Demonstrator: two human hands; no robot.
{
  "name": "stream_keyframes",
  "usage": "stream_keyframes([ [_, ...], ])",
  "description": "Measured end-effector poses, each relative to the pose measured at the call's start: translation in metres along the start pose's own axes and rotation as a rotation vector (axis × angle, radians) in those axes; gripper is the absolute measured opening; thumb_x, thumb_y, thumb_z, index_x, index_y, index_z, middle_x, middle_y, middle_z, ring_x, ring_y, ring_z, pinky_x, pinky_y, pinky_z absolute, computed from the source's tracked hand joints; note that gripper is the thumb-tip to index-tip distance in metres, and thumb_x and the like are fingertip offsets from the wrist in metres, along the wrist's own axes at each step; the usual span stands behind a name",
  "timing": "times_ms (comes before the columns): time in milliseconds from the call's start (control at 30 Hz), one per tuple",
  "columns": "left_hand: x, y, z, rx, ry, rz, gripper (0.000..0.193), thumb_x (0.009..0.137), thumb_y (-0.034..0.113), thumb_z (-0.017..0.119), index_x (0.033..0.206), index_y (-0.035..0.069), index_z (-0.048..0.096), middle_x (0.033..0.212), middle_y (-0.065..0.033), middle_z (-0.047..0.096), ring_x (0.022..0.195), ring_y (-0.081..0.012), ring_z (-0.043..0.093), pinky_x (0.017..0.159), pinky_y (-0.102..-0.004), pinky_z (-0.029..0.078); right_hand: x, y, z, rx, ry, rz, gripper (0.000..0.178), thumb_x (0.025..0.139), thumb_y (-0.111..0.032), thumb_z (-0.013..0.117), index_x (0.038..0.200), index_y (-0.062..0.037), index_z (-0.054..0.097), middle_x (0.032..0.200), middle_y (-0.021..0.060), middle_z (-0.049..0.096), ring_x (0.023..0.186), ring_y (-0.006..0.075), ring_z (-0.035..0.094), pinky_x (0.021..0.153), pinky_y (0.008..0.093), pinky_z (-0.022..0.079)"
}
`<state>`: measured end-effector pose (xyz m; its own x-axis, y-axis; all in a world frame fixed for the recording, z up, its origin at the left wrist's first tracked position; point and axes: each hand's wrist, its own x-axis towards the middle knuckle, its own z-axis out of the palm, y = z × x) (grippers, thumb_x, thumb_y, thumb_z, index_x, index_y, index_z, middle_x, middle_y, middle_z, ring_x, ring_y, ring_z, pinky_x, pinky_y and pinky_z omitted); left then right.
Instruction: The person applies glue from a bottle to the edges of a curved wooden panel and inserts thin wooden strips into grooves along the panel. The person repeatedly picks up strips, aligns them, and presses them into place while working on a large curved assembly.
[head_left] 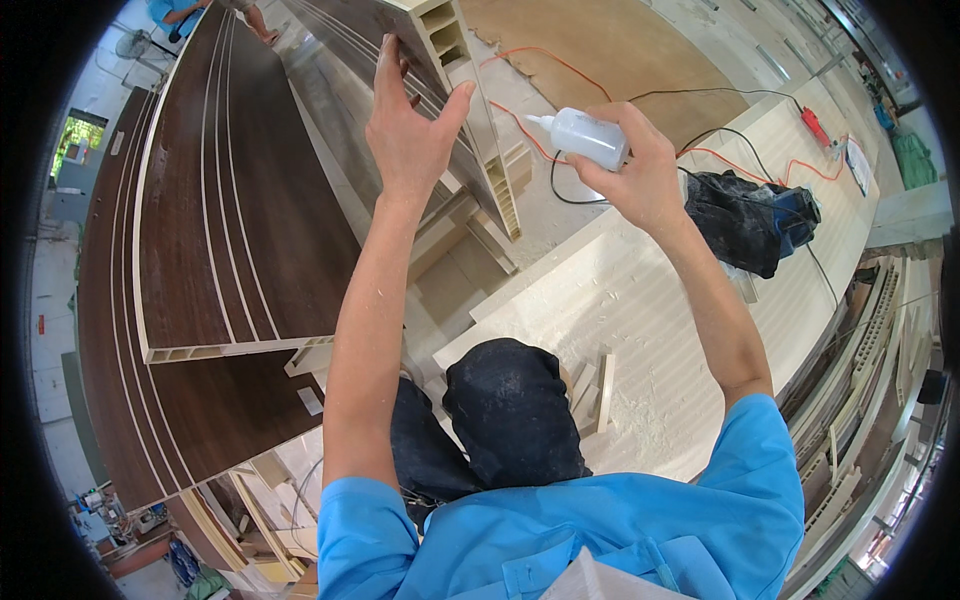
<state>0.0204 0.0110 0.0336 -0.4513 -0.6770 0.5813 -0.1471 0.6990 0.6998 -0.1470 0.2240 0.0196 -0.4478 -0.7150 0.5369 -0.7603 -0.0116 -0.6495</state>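
Note:
My left hand (pixel 412 135) is raised, thumb and fingers spread, against the edge area of an upright dark brown door panel (pixel 340 45). That panel's pale end shows an open hollow core (pixel 443 38). Whether the left fingertips press on the panel or hover just by it, I cannot tell. In my right hand (pixel 645 170) is a translucent white squeeze bottle (pixel 590 138), its thin nozzle tipped left toward the panel's pale edge. The bottle is tilted nearly on its side, and a gap separates the nozzle from the panel.
More dark door panels (pixel 280 250) with pale stripes stand at the left. On the pale board (pixel 660 330) before me lie shavings and wood offcuts (pixel 600 395). Farther right are a black-wrapped blue power tool (pixel 790 222), orange cable (pixel 810 165) and a red tool (pixel 815 125). Another person (pixel 180 12) is at upper left.

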Motion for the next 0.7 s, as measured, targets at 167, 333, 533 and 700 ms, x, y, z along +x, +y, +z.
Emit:
stream_keyframes([
  [167,0.000,-0.003,0.000,0.010,-0.002,0.009,0.100,0.089,0.036,0.086,0.166,0.000,0.034,0.163,-0.0174,0.049,0.145,-0.0288,0.057,0.107,-0.0439,0.056,0.010,-0.007,-0.005,-0.048,-0.028,-0.068,0.046,0.081,-0.015,0.087,0.122,-0.0047,0.068,0.113,0.0145,0.074,0.101,0.0321,0.074,0.087,0.0405,0.059],
  [333,0.001,-0.009,0.002,0.076,0.043,0.063,0.102,0.087,0.040,0.087,0.165,0.001,0.035,0.154,-0.0176,0.059,0.135,-0.0295,0.065,0.098,-0.0430,0.060,0.020,-0.012,-0.007,-0.075,-0.019,-0.155,0.044,0.081,-0.013,0.085,0.121,-0.0039,0.068,0.114,0.0145,0.073,0.102,0.0325,0.074,0.086,0.0410,0.059],
  [533,0.000,-0.012,0.003,0.071,0.055,0.080,0.101,0.087,0.042,0.087,0.165,0.001,0.035,0.156,-0.0183,0.057,0.136,-0.0303,0.064,0.099,-0.0429,0.060,0.028,-0.020,-0.012,-0.097,-0.065,-0.191,0.044,0.081,-0.013,0.082,0.122,-0.0066,0.067,0.114,0.0143,0.070,0.100,0.0359,0.072,0.084,0.0436,0.059],
  [700,0.001,-0.013,0.004,0.088,0.054,0.085,0.101,0.086,0.042,0.087,0.165,0.002,0.036,0.157,-0.0181,0.056,0.136,-0.0306,0.064,0.098,-0.0428,0.060,0.033,-0.025,-0.013,-0.111,-0.095,-0.189,0.043,0.081,-0.013,0.082,0.122,-0.0075,0.067,0.113,0.0138,0.069,0.099,0.0362,0.071,0.084,0.0436,0.059],
])
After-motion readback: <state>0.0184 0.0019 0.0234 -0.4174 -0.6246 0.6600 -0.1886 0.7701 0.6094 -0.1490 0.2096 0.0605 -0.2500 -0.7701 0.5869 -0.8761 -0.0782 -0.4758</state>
